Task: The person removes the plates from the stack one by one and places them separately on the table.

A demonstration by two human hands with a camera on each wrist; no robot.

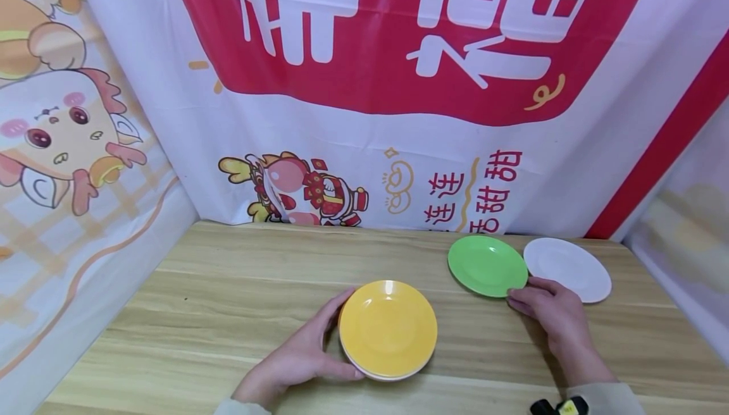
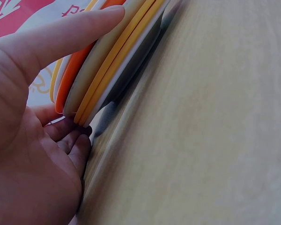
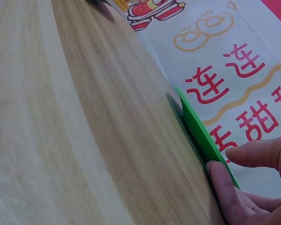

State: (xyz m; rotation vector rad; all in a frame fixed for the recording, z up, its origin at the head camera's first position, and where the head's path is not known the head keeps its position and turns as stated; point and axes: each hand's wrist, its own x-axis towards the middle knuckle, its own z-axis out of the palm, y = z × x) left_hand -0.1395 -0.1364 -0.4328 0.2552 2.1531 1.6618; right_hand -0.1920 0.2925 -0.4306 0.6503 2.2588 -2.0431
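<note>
My left hand (image 1: 304,348) holds a stack of plates by its left side, thumb at the near rim and fingers around the far rim. On top of the stack lies a yellow plate (image 1: 388,329). In the left wrist view, orange, beige, yellow and white rims show beneath it; whether the stack touches the table cannot be told. My right hand (image 1: 555,314) pinches the near right rim of a green plate (image 1: 488,266). The right wrist view shows the green plate (image 3: 201,133) edge-on, low over the wood, with thumb and a finger at its rim.
A white plate (image 1: 566,269) lies right of the green one, close to its rim and partly behind my right hand. The wooden table (image 1: 239,288) ends at a printed cloth (image 1: 364,105) hanging at the back. More cloth (image 1: 68,168) hangs at the left side.
</note>
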